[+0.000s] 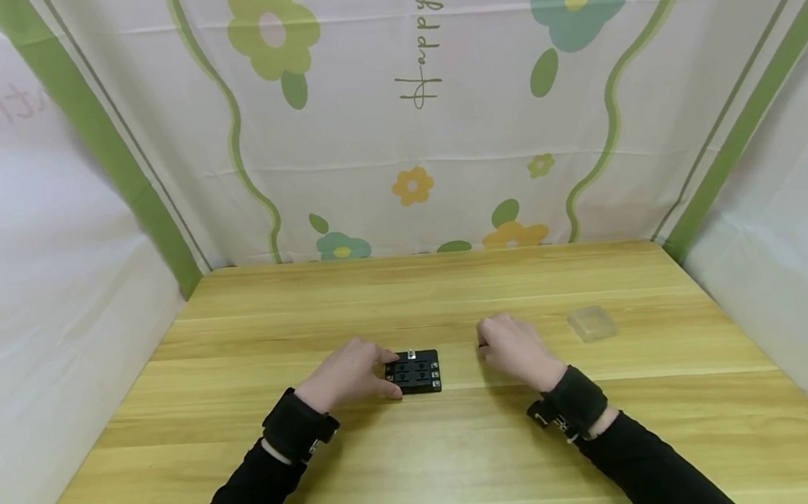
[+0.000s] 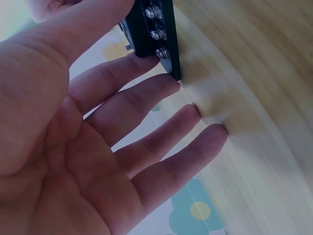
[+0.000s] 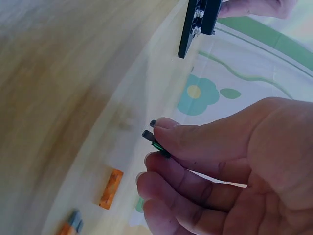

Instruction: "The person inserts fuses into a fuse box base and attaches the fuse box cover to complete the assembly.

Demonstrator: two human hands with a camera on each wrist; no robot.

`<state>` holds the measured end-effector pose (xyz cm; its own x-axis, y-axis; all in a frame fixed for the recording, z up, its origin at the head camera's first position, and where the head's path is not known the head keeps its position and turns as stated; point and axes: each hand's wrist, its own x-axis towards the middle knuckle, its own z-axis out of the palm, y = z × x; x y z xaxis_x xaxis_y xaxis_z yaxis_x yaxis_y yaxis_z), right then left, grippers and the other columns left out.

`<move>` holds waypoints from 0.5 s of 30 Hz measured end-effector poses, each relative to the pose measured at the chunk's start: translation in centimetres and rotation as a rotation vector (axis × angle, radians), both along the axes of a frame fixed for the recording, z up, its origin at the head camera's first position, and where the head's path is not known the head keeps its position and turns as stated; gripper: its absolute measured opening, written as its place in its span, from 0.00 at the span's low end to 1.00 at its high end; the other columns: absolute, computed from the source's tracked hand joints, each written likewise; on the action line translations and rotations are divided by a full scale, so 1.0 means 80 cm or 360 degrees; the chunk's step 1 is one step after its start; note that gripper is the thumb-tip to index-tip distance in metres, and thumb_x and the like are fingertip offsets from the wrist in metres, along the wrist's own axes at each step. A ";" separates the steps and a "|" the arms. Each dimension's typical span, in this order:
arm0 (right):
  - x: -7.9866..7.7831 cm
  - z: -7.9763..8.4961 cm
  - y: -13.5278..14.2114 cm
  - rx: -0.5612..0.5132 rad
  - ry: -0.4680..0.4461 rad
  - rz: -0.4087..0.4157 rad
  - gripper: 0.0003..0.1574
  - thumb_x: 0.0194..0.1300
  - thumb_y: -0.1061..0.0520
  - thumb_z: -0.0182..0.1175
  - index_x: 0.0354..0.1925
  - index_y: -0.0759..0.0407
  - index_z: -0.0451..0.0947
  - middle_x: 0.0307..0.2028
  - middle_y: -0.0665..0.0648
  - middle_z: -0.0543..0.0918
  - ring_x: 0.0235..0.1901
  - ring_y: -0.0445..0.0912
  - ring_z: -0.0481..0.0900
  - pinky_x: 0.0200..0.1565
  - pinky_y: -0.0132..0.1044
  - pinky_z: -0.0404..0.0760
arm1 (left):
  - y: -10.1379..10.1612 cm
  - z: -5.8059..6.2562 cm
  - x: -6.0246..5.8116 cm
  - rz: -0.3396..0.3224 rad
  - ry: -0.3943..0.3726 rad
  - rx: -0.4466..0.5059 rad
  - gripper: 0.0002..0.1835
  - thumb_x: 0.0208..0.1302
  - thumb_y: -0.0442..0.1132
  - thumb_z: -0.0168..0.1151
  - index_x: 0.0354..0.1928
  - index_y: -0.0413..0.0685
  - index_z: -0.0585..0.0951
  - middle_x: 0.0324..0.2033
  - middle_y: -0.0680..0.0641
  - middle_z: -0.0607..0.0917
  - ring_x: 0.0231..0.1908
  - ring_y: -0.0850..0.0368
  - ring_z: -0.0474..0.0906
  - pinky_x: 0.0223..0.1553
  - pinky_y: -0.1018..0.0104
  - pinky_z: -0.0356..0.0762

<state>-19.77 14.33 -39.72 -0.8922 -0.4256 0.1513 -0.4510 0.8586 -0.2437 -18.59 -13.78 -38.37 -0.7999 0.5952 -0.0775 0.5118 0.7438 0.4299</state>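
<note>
A black fuse block with silver screw terminals lies flat on the wooden table. My left hand grips its left end between thumb and forefinger. In the left wrist view, the block's edge shows its row of screws, and the other fingers spread loosely below it. To the right of the block, my right hand pinches a small green blade fuse between thumb and forefinger, its metal prongs sticking out. Two orange pieces, one an orange blade fuse with a metal end, lie near this hand; the other orange piece shows no prongs.
A clear plastic case rests on the table beyond my right hand. A flowered white curtain hangs behind the table's far edge, with white cloth walls on both sides.
</note>
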 end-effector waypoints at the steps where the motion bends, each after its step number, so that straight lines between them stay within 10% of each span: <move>1: 0.000 0.000 0.000 -0.0003 0.0010 -0.0001 0.21 0.53 0.68 0.60 0.15 0.52 0.63 0.15 0.47 0.58 0.15 0.39 0.57 0.16 0.30 0.52 | 0.000 0.000 0.000 0.0001 0.0002 -0.0003 0.29 0.50 0.52 0.72 0.53 0.43 0.81 0.51 0.47 0.81 0.17 0.61 0.52 0.29 0.68 0.64; 15: -0.003 0.000 -0.004 -0.0100 0.0159 0.0028 0.18 0.49 0.70 0.57 0.13 0.51 0.72 0.15 0.45 0.70 0.14 0.38 0.63 0.14 0.29 0.58 | -0.003 -0.002 -0.001 0.0017 0.0014 -0.0004 0.30 0.49 0.54 0.72 0.52 0.44 0.82 0.51 0.48 0.80 0.15 0.61 0.49 0.30 0.68 0.65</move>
<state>-20.04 14.03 -39.74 -0.8637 -0.4281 0.2660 -0.4907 0.8347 -0.2499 -18.67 -13.98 -38.55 -0.8067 0.5866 -0.0721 0.5078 0.7503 0.4233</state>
